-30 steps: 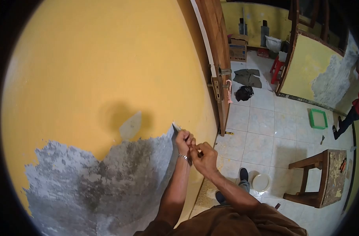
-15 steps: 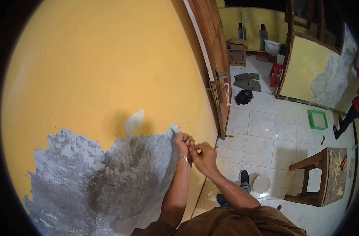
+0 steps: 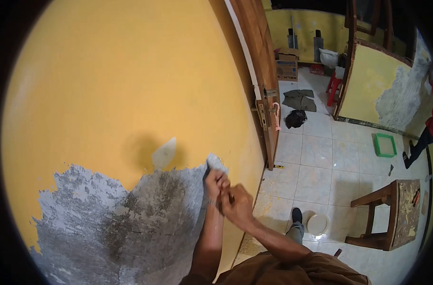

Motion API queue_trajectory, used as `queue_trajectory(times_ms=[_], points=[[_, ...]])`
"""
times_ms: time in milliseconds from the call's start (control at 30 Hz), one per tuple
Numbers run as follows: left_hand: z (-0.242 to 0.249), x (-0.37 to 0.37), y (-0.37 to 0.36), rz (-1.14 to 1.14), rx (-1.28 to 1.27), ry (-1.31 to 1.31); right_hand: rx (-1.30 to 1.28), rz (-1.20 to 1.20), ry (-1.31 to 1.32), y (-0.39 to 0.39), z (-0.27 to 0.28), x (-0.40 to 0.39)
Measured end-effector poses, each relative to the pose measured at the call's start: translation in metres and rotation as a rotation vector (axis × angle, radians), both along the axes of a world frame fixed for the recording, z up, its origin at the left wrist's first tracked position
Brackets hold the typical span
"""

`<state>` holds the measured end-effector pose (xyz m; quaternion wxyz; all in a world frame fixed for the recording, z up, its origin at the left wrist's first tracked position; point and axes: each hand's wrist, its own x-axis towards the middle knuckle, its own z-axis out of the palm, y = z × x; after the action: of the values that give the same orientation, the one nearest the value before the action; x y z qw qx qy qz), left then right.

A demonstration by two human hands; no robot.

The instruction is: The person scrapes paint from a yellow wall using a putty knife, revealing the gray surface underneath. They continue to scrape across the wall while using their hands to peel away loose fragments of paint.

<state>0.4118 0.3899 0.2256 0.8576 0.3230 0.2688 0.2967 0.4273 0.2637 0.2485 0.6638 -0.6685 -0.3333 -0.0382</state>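
My left hand (image 3: 217,183), with a watch or bracelet at the wrist, is closed against the yellow wall (image 3: 126,85). Pressed close beside it, my right hand (image 3: 237,203) is closed too. Whatever the two hands grip is hidden by the fingers. Just above them a pale strip of bared wall (image 3: 217,162) shows along the paint's ragged edge. Below and to the left spreads a large grey patch of bare plaster (image 3: 145,223). A separate pale leaf-shaped spot (image 3: 164,153) sits above that patch.
An open wooden door (image 3: 261,71) stands right of the wall. On the tiled floor are a round white lid or bucket (image 3: 317,224), a wooden stool (image 3: 400,216) with orange-handled tools, a green tray (image 3: 385,145) and dark cloth (image 3: 299,100). Another person's leg (image 3: 418,147) is far right.
Both hands have moved a little down and left together along the wall. The pale bared strip above them now reaches further right. The view has shifted slightly.
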Motion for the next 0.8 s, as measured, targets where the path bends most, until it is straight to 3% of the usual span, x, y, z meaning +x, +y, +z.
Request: queue_trajectory(times_ms=[100,167,267,400,500,767,800], points=[[0.016,0.040,-0.011,0.120,-0.030,0.048,-0.005,-0.015,0.107,0.000,-0.002,0.028],[0.001,0.025,-0.018,0.167,-0.041,-0.040,-0.047,0.045,0.077,-0.017,-0.010,0.016],[-0.003,-0.008,-0.020,0.094,-0.101,-0.105,-0.064,0.104,0.044,-0.018,-0.006,0.004],[0.002,0.027,-0.012,0.100,-0.017,-0.067,-0.053,0.056,0.070,-0.005,-0.005,0.019],[-0.008,0.007,-0.022,0.137,-0.085,-0.209,-0.070,0.101,0.051,-0.022,-0.001,0.014],[-0.003,0.004,-0.026,0.126,-0.141,-0.278,-0.135,0.120,-0.015,-0.026,0.010,0.016],[0.003,0.000,-0.025,0.133,-0.147,-0.244,-0.072,0.155,0.078,-0.025,0.010,0.010]])
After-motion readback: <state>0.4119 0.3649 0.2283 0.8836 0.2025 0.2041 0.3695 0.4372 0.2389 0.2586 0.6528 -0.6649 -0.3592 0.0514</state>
